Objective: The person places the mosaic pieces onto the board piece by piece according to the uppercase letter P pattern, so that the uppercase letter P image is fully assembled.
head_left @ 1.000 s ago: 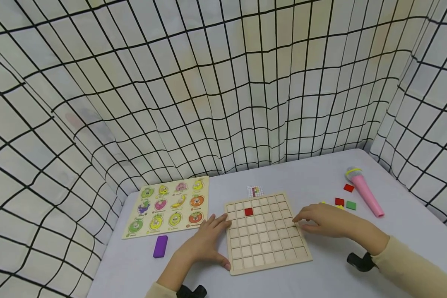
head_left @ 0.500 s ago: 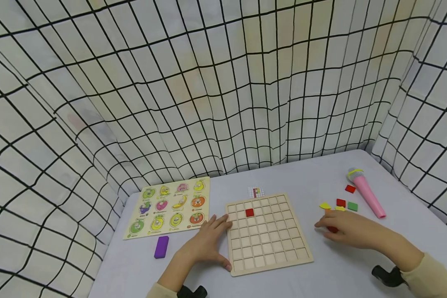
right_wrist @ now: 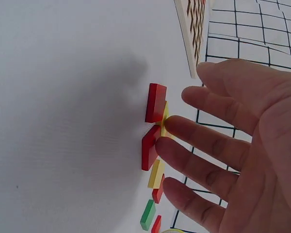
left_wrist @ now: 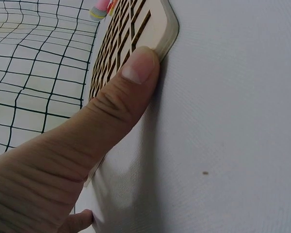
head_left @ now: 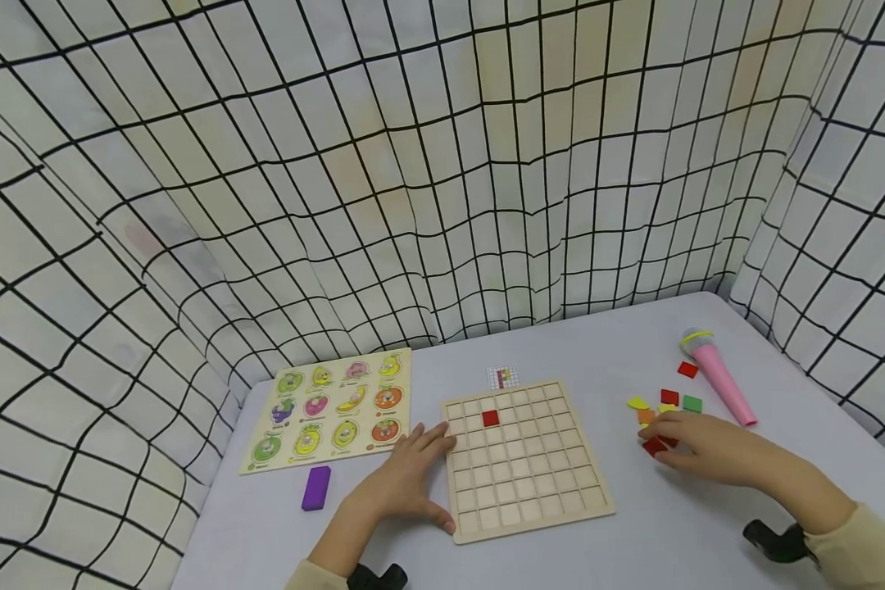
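A square wooden grid board (head_left: 534,523) lies on the table with one red tile (head_left: 490,419) in a cell toward its upper left. My left hand (head_left: 401,485) rests along the board's left edge, fingers extended, and the left wrist view shows its thumb (left_wrist: 136,73) against the corner. Over the loose tiles at the right hovers my right hand (head_left: 708,449), its fingers apart. Two red tiles, one of them nearer (right_wrist: 155,103), sit just beyond those fingertips in the right wrist view. A yellow tile (right_wrist: 155,173) and a green tile (right_wrist: 147,214) lie close by.
Behind the board is a small printed pattern card (head_left: 503,377). A fruit picture board (head_left: 332,414) and a purple block (head_left: 315,488) lie at the left. To the right is a pink toy microphone (head_left: 724,383). White grid-patterned cloth (head_left: 442,205) surrounds the table.
My right hand has moved right, away from the board's right edge, to above the loose tiles, uncovering yellow and orange ones. The left hand has stayed on the board.
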A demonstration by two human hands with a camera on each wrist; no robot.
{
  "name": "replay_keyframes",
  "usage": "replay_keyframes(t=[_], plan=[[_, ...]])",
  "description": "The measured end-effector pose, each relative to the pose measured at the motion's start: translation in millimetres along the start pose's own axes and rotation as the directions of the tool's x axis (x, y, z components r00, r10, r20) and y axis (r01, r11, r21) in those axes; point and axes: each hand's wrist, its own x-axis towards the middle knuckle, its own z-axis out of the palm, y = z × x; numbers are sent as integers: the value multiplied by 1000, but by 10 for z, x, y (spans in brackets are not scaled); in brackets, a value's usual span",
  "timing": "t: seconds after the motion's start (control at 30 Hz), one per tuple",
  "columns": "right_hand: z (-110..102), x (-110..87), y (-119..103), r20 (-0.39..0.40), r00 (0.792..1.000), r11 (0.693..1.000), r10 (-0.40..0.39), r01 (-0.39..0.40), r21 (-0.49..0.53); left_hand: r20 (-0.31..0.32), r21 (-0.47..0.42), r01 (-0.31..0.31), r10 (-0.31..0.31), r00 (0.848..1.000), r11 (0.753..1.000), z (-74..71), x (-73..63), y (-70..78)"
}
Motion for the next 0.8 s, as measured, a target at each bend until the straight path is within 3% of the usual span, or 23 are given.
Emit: replay_keyframes(t=[0.27, 0.57, 0.8], plan=[[-11, -7, -12, 46, 999, 999, 8, -9, 32, 2, 5, 9, -9, 1000, 1000, 1, 5, -18], [78, -22, -103, 180, 980, 981, 85, -114, 157, 5, -6, -4, 4, 1000, 1000, -11, 6, 4], [146, -31, -246, 227, 974, 971, 7, -61, 233, 8, -1, 5, -5, 1000, 1000, -5, 9, 0]])
